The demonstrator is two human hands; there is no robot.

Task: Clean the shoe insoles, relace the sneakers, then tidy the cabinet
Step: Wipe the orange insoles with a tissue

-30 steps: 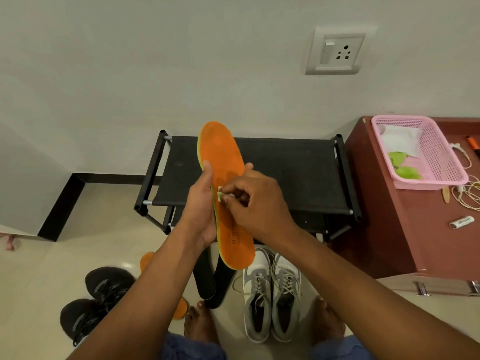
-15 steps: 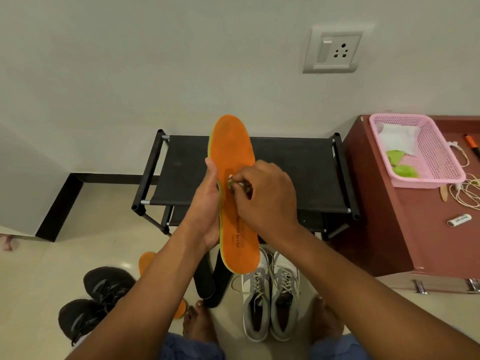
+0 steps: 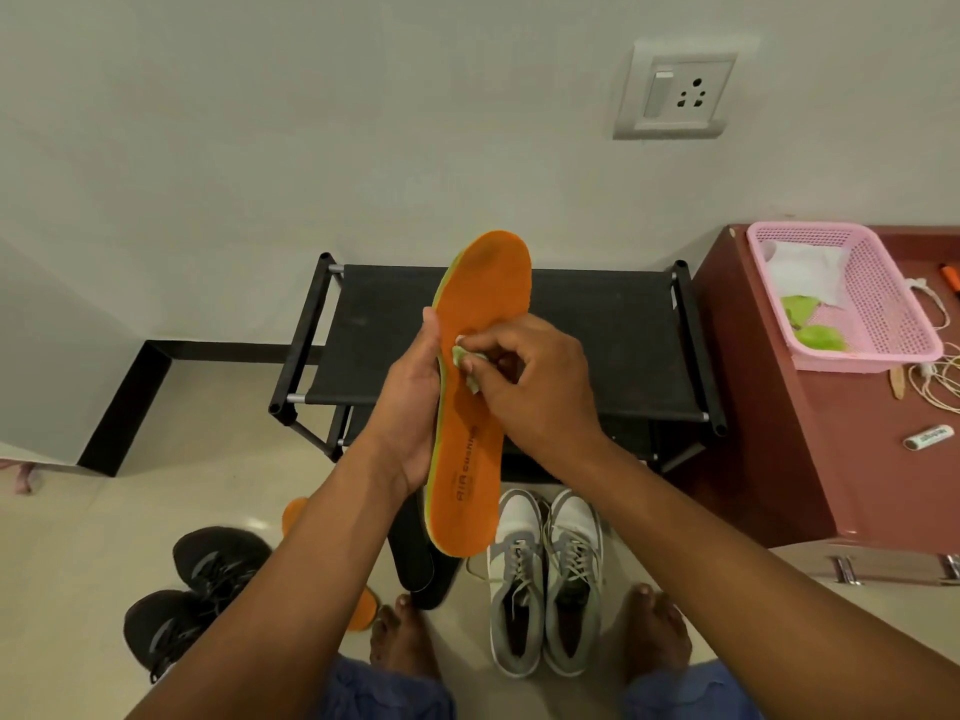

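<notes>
Head view shows, largest first, a dark maroon cabinet (image 3: 769, 407) at your right and a black fabric shoe rack (image 3: 597, 350) against the wall ahead. On the floor wait grey-and-white sneakers (image 3: 545, 584), laced, and black sneakers (image 3: 192, 595) to your left. Raised before you is the orange insole (image 3: 478, 402), upright with its toe end high, so its top face meets your eyes. Your left hand (image 3: 410, 407) has its grip clamped along the insole's edge, likely to brace it. Your right hand (image 3: 530, 387) pinches a small pale wipe (image 3: 462, 358), pressing it against the insole's middle to scrub.
</notes>
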